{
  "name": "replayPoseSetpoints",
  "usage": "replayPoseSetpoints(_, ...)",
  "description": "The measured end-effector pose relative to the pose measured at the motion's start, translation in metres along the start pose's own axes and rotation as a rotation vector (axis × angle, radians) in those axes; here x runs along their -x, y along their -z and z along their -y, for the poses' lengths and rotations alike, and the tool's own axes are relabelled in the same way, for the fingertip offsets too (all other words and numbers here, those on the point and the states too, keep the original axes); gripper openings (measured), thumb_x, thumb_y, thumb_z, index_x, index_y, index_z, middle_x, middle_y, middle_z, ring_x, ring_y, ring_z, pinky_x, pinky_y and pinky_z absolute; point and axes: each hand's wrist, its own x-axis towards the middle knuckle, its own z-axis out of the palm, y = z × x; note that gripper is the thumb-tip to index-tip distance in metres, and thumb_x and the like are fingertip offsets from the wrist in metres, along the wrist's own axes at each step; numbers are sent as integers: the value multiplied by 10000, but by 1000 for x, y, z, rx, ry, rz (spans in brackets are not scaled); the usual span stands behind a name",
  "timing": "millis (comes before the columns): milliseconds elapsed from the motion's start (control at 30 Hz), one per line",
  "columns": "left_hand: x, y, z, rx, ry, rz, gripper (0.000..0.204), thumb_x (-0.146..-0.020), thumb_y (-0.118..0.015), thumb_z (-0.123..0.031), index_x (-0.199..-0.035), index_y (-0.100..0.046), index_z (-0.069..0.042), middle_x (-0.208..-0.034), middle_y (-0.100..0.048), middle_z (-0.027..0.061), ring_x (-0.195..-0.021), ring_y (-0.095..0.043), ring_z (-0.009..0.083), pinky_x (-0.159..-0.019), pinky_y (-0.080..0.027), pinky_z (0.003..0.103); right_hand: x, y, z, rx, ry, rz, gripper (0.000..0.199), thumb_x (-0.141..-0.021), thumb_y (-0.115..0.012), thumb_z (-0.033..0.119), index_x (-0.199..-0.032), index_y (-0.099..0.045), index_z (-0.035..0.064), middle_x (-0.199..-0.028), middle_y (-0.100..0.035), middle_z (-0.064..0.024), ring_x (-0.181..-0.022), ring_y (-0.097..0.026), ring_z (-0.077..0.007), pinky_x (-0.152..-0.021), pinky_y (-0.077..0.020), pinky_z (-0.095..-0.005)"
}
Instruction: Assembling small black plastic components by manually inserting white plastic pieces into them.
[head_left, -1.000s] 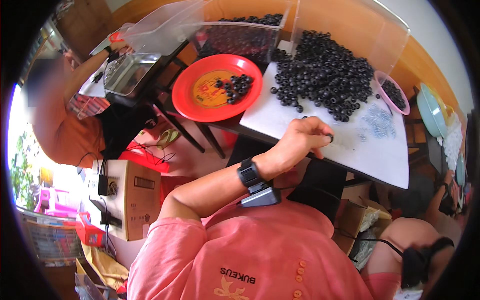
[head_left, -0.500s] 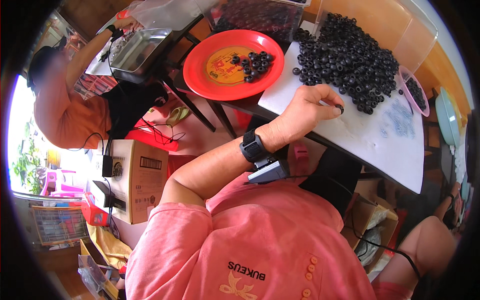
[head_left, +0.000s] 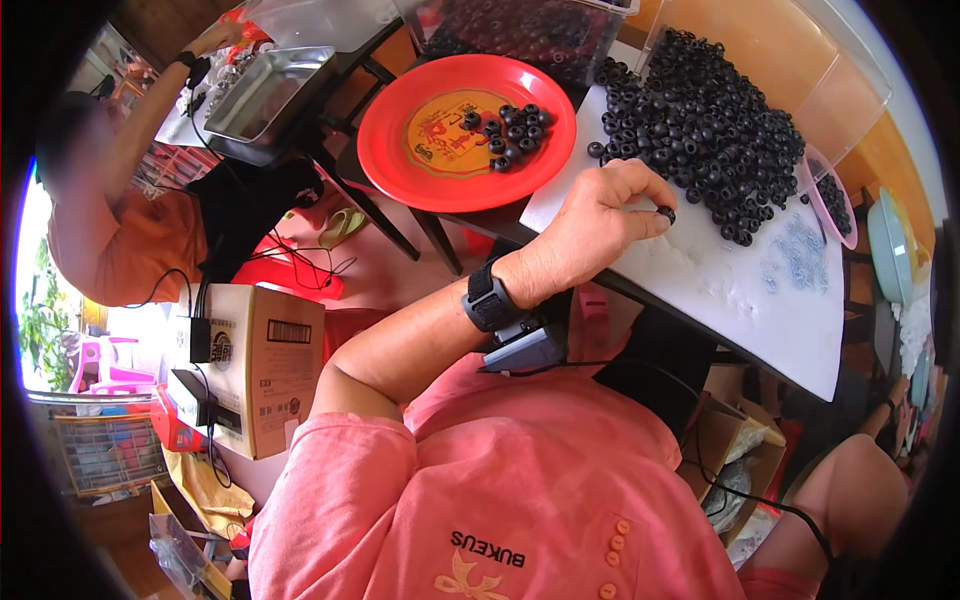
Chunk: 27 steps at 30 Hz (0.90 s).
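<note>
1. Near the centre of the frame, the left hand [head_left: 585, 225] reaches in from the lower left, a black wristband [head_left: 490, 300] at its wrist.
2. Its fingers [head_left: 648, 183] are closed in a pinch, thumb against forefinger, gripping one black bead [head_left: 667, 214].
3. The bead sits at the very tips of the fingers, on the right of the hand, partly covered by them. It is seen against the white surface [head_left: 755, 335]; whether it touches that surface cannot be told.
4. Just above and to the right of the pinched bead, a large pile of black beads [head_left: 715, 135] spreads over the upper right of the frame.
5. Right of the pile stand a pink basket [head_left: 848, 238] with more dark beads and, below it, a patch of small bluish clear pieces [head_left: 800, 255].
6. A red plate [head_left: 385, 155], upper centre, carries a small cluster of black beads [head_left: 517, 130] on its right half.
7. The right arm [head_left: 850, 490] shows at lower right; its hand is hidden, so the state of those fingers cannot be told.
</note>
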Motion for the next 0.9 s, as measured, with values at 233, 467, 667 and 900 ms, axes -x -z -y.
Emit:
replayPoseSetpoints(233, 5, 3, -2, 127, 30, 5, 202, -864, -672, -3, -1064, -696, -20, -1130, -691, 55, -1056, -623, 145, -942, -488, 302, -2, 8, -11, -59, -17, 22, 397, -450, -391, 224, -721, -638, 71, -651, -566, -52, -606, -598, -204, -494, -407, -359)
replayPoseSetpoints(467, 8, 5, 1, 227, 67, 35, 195, -882, -661, 4, -1070, -702, -29, -1112, -687, 42, -1034, -625, 131, -905, -493, 277, -7, 11, -22, -113, -14, 46, 402, -447, -406, 247, -724, -639, 70, -644, -558, -49, -602, -594, -204, -492, -403, -356)
replayPoseSetpoints(667, 9, 6, 3, 162, -5, 43, 180, -879, -671, -23, -1056, -706, -20, -1082, -682, 45, -1029, -617, 132, -937, -482, 293, -11, 14, -25, -150, -18, 67, 408, -444, -419, 267, -725, -639, 70, -638, -551, -46, -599, -591, -204, -490, -399, -353)
replayPoseSetpoints(900, 8, 4, 3, 217, 13, 43, 162, -873, -673, -27, -1031, -708, -16, -1043, -673, 46, -1010, -617, 144, -911, -489, 294, -16, 15, -35, -199, -15, 89, 417, -441, -434, 291, -728, -640, 70, -631, -543, -42, -596, -588, -204, -487, -395, -350)
